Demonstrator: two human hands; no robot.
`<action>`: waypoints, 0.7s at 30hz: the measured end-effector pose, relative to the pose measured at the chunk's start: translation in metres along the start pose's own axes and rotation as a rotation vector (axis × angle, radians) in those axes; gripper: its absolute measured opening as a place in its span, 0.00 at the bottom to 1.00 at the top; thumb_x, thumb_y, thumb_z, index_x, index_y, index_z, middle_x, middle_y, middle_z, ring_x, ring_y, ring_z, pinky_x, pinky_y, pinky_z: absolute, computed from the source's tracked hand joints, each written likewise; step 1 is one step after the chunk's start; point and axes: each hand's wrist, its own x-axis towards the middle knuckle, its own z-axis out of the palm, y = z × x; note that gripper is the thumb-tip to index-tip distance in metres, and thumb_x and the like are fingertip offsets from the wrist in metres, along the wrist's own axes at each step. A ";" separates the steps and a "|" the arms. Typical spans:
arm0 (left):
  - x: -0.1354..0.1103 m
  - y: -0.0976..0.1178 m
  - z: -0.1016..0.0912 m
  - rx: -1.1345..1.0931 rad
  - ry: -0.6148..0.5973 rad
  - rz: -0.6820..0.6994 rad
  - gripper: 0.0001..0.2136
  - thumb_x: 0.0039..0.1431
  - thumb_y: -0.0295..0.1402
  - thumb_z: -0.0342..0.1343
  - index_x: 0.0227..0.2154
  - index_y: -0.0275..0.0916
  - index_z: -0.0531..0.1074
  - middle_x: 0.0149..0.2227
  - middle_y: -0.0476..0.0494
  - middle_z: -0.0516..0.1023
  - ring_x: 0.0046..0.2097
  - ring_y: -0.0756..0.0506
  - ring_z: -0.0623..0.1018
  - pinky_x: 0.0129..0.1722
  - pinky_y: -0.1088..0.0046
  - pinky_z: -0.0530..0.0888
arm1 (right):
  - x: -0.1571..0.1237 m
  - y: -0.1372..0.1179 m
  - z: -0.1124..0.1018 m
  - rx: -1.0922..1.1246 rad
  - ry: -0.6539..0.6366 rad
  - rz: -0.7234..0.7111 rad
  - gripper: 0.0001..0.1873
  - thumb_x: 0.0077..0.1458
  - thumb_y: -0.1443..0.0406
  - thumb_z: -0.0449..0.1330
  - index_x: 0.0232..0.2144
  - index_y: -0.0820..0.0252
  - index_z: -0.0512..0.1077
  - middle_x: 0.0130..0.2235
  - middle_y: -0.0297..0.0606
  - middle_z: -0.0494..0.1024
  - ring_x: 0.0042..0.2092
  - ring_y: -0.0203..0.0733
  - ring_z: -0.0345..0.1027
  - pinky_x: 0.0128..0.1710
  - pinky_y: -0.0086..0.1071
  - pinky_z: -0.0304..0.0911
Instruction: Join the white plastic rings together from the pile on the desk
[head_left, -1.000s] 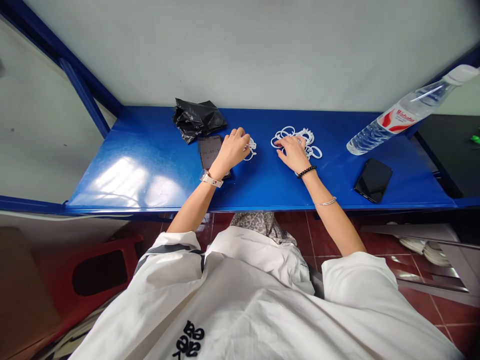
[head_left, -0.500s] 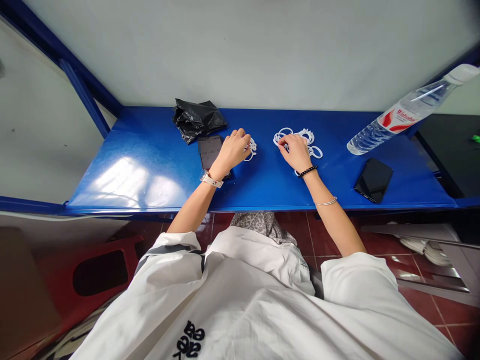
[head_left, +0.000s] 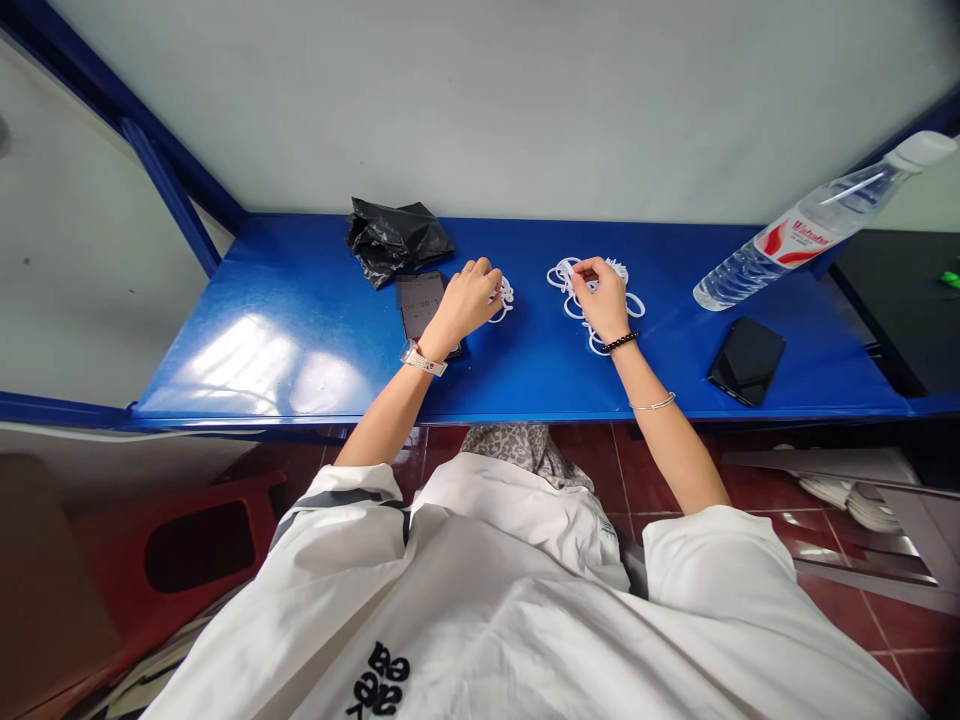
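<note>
Broadly, a glossy blue metal bench [head_left: 285,350] spans the view, its near edge running above red floor tiles and its left end lit by soft window glare. At the far right a clear plastic water bottle [head_left: 810,235] with a red-and-white label leans across the corner, its cap nearly cut off by the frame edge. A crumpled black plastic bag [head_left: 396,240] sits at the back, and a dark phone [head_left: 747,360] lies flat and well apart to the right. Another phone [head_left: 418,300] with a lit screen lies just beside the left wrist, partly covered by it; its digits are too small to read. The pile of white loops [head_left: 634,300], thin and cord-like, perhaps elastic, lies under the right hand [head_left: 604,300], whose fingers are pinched on one loop at the pile's far edge. The left hand [head_left: 465,300] is curled over a smaller white bundle [head_left: 505,296], mostly hidden; whether its fingers grasp it cannot be told.
</note>
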 end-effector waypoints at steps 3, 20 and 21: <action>0.000 0.001 -0.001 -0.011 -0.003 -0.004 0.10 0.64 0.22 0.47 0.40 0.35 0.73 0.47 0.30 0.76 0.49 0.34 0.76 0.46 0.58 0.75 | 0.000 -0.001 0.000 0.031 0.029 0.013 0.05 0.63 0.63 0.59 0.33 0.56 0.70 0.40 0.41 0.81 0.41 0.47 0.74 0.49 0.43 0.70; 0.000 0.002 0.000 0.016 -0.013 -0.012 0.09 0.65 0.23 0.48 0.40 0.34 0.73 0.48 0.30 0.75 0.51 0.34 0.76 0.47 0.58 0.75 | -0.003 -0.009 0.001 0.105 -0.026 -0.207 0.10 0.65 0.56 0.59 0.35 0.55 0.70 0.39 0.39 0.77 0.40 0.47 0.72 0.46 0.44 0.68; 0.000 0.002 0.001 0.006 -0.004 -0.012 0.09 0.65 0.23 0.48 0.40 0.34 0.73 0.48 0.30 0.75 0.51 0.33 0.76 0.47 0.58 0.75 | -0.003 -0.009 0.001 0.112 -0.031 -0.223 0.10 0.65 0.56 0.59 0.35 0.55 0.70 0.38 0.39 0.77 0.41 0.47 0.72 0.47 0.44 0.68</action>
